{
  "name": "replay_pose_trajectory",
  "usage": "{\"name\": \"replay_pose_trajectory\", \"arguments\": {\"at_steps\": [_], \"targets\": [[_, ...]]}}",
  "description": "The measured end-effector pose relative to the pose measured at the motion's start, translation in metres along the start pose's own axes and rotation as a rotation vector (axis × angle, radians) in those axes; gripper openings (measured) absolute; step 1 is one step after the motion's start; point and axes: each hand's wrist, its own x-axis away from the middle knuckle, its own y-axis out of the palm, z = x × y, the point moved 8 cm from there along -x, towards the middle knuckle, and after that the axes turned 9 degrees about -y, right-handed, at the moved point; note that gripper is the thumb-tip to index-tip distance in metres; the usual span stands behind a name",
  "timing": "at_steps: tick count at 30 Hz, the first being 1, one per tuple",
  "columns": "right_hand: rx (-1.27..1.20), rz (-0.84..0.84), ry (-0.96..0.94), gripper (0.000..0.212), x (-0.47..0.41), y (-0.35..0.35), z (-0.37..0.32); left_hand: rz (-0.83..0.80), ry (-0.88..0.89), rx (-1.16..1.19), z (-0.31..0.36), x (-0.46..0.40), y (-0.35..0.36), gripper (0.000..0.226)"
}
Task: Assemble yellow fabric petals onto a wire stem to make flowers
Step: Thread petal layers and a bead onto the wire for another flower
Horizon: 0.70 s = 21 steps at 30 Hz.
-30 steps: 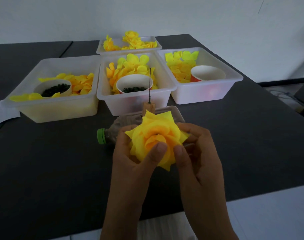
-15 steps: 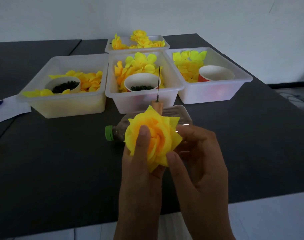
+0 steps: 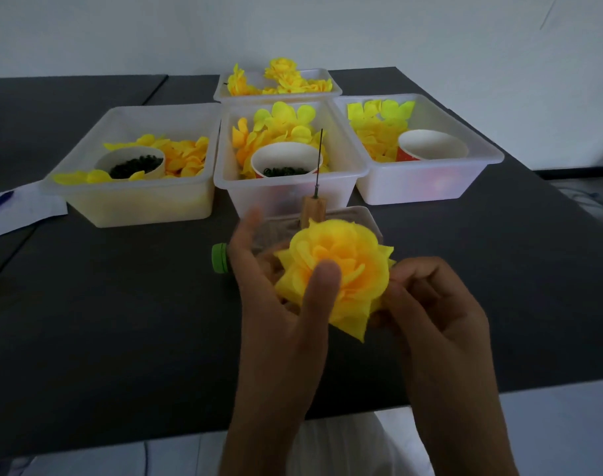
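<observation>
Two hands are held round one yellow fabric flower (image 3: 338, 276) above the black table (image 3: 121, 321): left hand (image 3: 279, 304) cupped behind it, thumb pressed on the petals; right hand (image 3: 434, 314) fingers curled at its right edge, exact grip hidden. Behind it, a wire spike (image 3: 319, 159) is stood in a wooden handle (image 3: 313, 211). Four petal bins (image 3: 417, 187) are set beyond.

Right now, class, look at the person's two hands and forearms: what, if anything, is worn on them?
Nothing shows on either. The left hand and right hand are bare: no gloves, rings, watch or bracelet in view. Both forearms are bare down to the picture's lower edge, with no sleeve showing. The nails look short and unpainted.
</observation>
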Motion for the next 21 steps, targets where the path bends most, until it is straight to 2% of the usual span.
{"name": "replay_pose_trajectory", "arguments": {"at_steps": [2, 4, 5, 8, 9, 11, 14, 18, 21], "targets": [[-0.246, 0.002, 0.227, 0.015, 0.004, 0.0, 0.017, -0.145, 0.152, -0.169, 0.008, 0.003, 0.004, 0.105], [-0.389, -0.006, 0.358, 0.015, 0.006, 0.002, 0.027, -0.29, 0.186, -0.306, 0.005, 0.004, 0.007, 0.102], [-0.433, -0.007, 0.389, 0.018, 0.005, 0.004, 0.03, -0.3, 0.187, -0.349, 0.003, 0.003, 0.006, 0.098], [-0.531, -0.014, 0.373, 0.023, 0.002, 0.006, 0.027, -0.177, 0.113, -0.351, -0.007, -0.001, -0.002, 0.077], [-0.524, -0.038, 0.336, 0.025, 0.001, 0.005, 0.023, -0.124, 0.044, -0.28, -0.012, -0.003, -0.007, 0.067], [-0.301, -0.107, 0.175, 0.023, 0.0, 0.0, 0.011, -0.061, -0.089, -0.078, -0.024, -0.007, -0.013, 0.043], [0.06, -0.163, -0.031, 0.015, -0.001, 0.001, -0.002, -0.053, -0.206, 0.007, -0.034, -0.007, -0.011, 0.032], [0.134, -0.158, -0.039, 0.018, 0.002, 0.011, -0.004, -0.009, -0.256, 0.001, -0.038, -0.006, -0.011, 0.069], [0.145, -0.17, -0.037, 0.021, 0.002, 0.012, -0.004, -0.013, -0.278, -0.012, -0.037, -0.006, -0.012, 0.078]]}}
